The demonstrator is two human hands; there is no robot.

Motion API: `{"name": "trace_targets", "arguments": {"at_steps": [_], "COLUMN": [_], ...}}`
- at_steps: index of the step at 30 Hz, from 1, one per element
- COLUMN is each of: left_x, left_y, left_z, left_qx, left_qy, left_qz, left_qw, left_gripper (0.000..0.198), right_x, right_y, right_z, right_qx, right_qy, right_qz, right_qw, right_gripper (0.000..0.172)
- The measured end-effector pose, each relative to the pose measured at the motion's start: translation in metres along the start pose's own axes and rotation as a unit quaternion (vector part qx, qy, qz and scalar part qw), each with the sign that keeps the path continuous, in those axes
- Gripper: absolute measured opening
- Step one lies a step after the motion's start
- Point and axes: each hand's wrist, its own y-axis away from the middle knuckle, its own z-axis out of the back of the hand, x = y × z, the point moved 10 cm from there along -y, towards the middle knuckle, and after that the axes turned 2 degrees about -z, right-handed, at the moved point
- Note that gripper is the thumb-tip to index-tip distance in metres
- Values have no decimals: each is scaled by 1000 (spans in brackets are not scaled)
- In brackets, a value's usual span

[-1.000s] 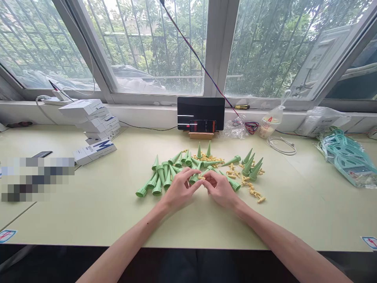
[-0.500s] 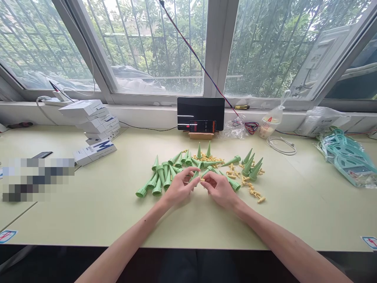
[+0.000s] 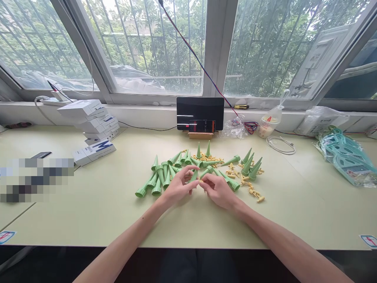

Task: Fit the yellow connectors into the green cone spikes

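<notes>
In the head view my left hand [image 3: 178, 188] is closed around a green plastic cone-shaped spike [image 3: 194, 175], held tilted between thumb and fingers. My right hand [image 3: 218, 190] pinches a small yellow plastic valve piece [image 3: 201, 181] close against that spike. Whether the two parts touch is hidden by my fingertips. Other green spikes [image 3: 160, 171] lie heaped just beyond and left of my left hand. Several more green spikes [image 3: 247, 165] stand point up to the right. Loose yellow valve pieces [image 3: 255, 194] are scattered right of my right hand, with a pile of them behind.
A black tablet [image 3: 200, 107] with a phone [image 3: 203, 126] before it stands at the back. Stacked white boxes [image 3: 97, 122] are at back left. Beyond the right-hand spikes lie a coiled white cable [image 3: 281, 146], a bagged cup [image 3: 268, 125] and teal plastic parts [image 3: 341, 151].
My right hand has shifted slightly left, bringing the yellow valve piece closer to the green spike. My left hand keeps its hold, and the loose parts lie as before.
</notes>
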Motion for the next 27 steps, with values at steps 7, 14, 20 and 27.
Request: {"name": "trace_targets", "arguments": {"at_steps": [7,14,20,27], "left_x": [-1,0,-2,-1], "left_y": [1,0,-1,-1], "left_z": [-6,-6,-3,-3], "left_qx": [29,35,20,11], "left_qy": [38,35,32,40], "left_qz": [4,-3,-9,-4], "left_qw": [999,999,999,999], "left_gripper": [43,39,38,37], "right_x": [-3,-1,1,4], "right_y": [0,0,0,0], "right_z": [-3,-1,3,3], "right_qx": [9,-1,-13,-14], "right_qy": [28,25,-10,5], "right_qz": [12,16,4,21], "right_qw": [1000,1000,1000,1000], "right_gripper": [29,32,18,17]}}
